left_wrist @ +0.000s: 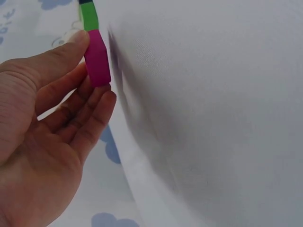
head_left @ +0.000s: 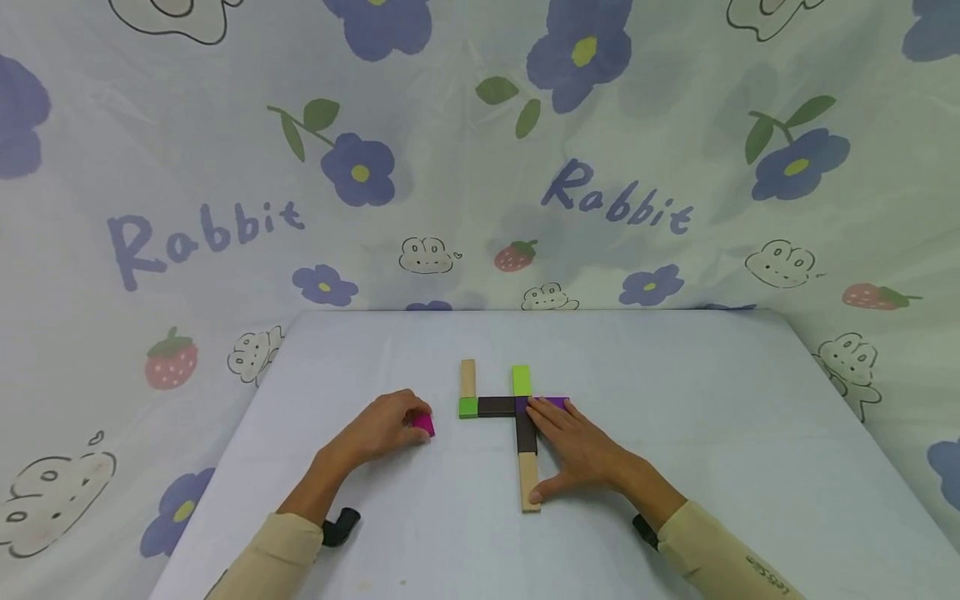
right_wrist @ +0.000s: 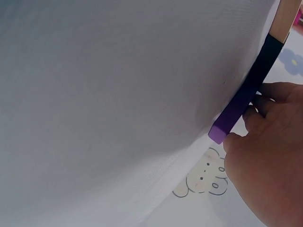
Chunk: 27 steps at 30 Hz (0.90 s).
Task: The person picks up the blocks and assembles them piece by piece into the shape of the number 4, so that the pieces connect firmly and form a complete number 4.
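Note:
Between thumb and fingers, my left hand (head_left: 386, 427) pinches a magenta block (head_left: 423, 423) just left of the block layout. My right hand (head_left: 588, 454) lies with fingers extended over the layout's right side. Its fingertips touch near the purple block (head_left: 557, 402), and its thumb rests on the lower wooden block (head_left: 529, 482). An upright black block (head_left: 527, 437) joins that wooden one, with a lime block (head_left: 521, 381) at the top. Leftward run a black block (head_left: 497, 407) and a small green block (head_left: 468, 407), with a wooden block (head_left: 468, 377) above it. Fingers partly cover the purple block.
The blocks lie flat on a white-covered table (head_left: 712, 417). Behind it hangs a patterned cloth (head_left: 465, 167) with flowers and rabbits. A black wrist device (head_left: 341, 527) shows by the left forearm, another (head_left: 645, 531) by the right.

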Each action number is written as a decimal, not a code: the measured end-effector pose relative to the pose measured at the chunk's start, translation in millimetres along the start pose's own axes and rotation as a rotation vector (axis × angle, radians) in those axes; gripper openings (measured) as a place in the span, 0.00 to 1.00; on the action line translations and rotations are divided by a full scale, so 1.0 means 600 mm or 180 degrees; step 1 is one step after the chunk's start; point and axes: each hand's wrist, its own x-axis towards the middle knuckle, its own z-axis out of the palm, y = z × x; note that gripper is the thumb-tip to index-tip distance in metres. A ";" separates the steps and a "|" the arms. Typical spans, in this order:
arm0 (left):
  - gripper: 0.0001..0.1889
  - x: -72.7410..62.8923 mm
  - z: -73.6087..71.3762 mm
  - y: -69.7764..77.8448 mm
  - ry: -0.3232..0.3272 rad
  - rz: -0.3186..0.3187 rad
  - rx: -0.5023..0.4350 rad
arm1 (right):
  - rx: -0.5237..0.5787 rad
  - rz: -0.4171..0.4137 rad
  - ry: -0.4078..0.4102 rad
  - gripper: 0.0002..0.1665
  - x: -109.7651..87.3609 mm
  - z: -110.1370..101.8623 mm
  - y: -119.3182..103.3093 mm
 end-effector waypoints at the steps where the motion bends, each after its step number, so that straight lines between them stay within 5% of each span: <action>1: 0.18 0.001 0.000 0.000 0.0007 0.0005 0.0003 | 0.0005 0.0002 -0.0002 0.79 0.000 0.000 0.000; 11: 0.18 0.011 -0.008 -0.004 0.0070 0.0149 0.0009 | -0.0022 0.0009 0.0002 0.79 0.001 0.003 0.002; 27: 0.18 0.035 -0.017 -0.003 0.0059 0.0028 -0.0079 | 0.0029 0.0066 -0.0036 0.79 0.000 0.000 -0.002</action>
